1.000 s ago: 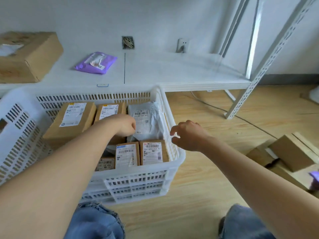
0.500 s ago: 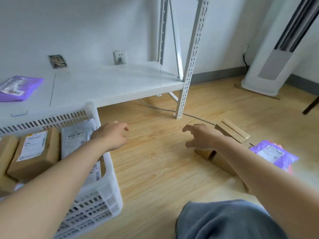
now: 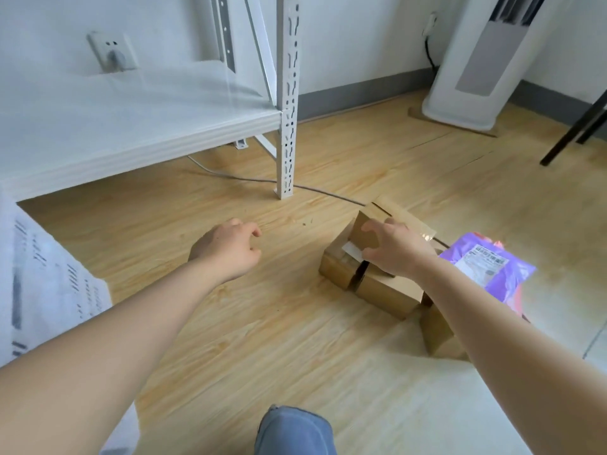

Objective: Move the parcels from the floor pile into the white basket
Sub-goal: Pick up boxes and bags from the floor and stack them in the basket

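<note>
A person's right hand (image 3: pixel 395 249) comes down on a small tilted box (image 3: pixel 363 236) atop the floor pile, fingers curled over its upper edge and thumb at its lower edge by a white label, though whether the grip has closed cannot be told. The left hand (image 3: pixel 230 251) hovers above bare floor (image 3: pixel 262 323), well apart from the pile, fingers loosely curled and holding nothing.

The pile lies on the wooden floor to the right: under the small box sits a taped carton (image 3: pixel 338 267), just beside it a larger brown box (image 3: pixel 389 292), and another box (image 3: pixel 437 333) is partly hidden behind the right forearm. A flat cardboard piece (image 3: pixel 405 216) lies behind the hand. A purple mailer (image 3: pixel 486 267) with a printed label rests at the pile's right side.

The white basket (image 3: pixel 49 284) shows only as a blurred corner at the left edge; its contents cannot be seen.

A white shelf (image 3: pixel 131 126) stands behind, its slotted post (image 3: pixel 286 126) reaching the floor, with a grey cable (image 3: pixel 246 178) running past its foot toward the boxes. A wall socket (image 3: pixel 113 54) sits above the shelf, and a white tower unit (image 3: pixel 476 60) stands in the far corner. A denim-clad knee (image 3: pixel 292 431) shows at the bottom.
</note>
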Available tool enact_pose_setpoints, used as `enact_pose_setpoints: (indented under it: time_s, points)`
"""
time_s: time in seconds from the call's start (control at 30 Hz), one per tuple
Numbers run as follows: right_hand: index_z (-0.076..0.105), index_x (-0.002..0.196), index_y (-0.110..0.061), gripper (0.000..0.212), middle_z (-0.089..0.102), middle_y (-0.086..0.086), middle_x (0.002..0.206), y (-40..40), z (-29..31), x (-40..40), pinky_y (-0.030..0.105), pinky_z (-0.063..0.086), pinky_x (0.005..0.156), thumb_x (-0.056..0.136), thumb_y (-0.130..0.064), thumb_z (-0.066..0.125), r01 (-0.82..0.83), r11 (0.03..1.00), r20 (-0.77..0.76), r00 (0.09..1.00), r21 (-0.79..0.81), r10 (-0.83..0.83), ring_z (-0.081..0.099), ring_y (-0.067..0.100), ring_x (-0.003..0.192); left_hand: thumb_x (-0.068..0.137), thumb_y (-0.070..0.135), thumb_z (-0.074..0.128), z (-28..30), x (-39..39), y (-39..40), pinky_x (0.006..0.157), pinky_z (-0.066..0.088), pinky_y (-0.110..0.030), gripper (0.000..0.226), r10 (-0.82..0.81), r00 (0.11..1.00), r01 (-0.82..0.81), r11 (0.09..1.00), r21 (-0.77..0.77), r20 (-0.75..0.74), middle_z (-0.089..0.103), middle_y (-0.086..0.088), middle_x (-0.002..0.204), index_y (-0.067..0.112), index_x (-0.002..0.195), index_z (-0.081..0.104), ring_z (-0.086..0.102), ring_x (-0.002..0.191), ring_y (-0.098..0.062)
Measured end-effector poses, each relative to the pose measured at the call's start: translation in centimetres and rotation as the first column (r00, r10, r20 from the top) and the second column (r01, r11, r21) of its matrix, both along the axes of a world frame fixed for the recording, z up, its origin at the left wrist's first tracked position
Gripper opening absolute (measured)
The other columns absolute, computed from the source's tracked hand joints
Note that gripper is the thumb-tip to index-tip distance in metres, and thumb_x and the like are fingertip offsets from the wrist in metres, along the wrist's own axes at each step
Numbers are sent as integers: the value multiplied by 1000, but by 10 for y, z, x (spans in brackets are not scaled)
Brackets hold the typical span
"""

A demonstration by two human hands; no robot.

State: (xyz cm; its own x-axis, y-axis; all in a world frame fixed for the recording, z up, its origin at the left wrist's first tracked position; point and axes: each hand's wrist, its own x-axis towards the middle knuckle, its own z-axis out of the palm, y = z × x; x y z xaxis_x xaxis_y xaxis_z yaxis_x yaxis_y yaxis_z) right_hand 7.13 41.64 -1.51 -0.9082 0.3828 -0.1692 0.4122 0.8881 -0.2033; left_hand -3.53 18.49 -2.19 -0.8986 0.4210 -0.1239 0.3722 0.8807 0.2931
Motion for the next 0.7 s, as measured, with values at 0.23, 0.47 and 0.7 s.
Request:
enact_pose_setpoints:
  time_s: [0.23,0.47,0.7]
  points:
    - [22,141,-30,73,28,13,141,62,-53,-27,42,25,103,79,-32,60,119,989,80,989,92,-126,22,32,131,84,25,53,-55,-27,40,86,42,-32,39,44,995,-51,996,71,93,51,3,129,31,122,51,50,114,-22]
    - [-13,144,-37,111,-19,22,152,97,-98,-56,53,-7,111,72,-35,72,293,955,194,936,39,-294,-21,35,140,85,29,53,-94,-48,49,78,42,-30,37,46,990,-43,999,-27,132,43,1,134,33,122,51,52,104,-23]
    - [8,133,-47,94,9,18,143,96,-117,-42,54,9,111,63,-35,68,369,929,38,928,34,-370,20,43,128,85,29,52,-108,-49,43,74,42,-30,40,24,987,-10,996,-88,160,39,-1,137,35,125,48,50,104,-22]
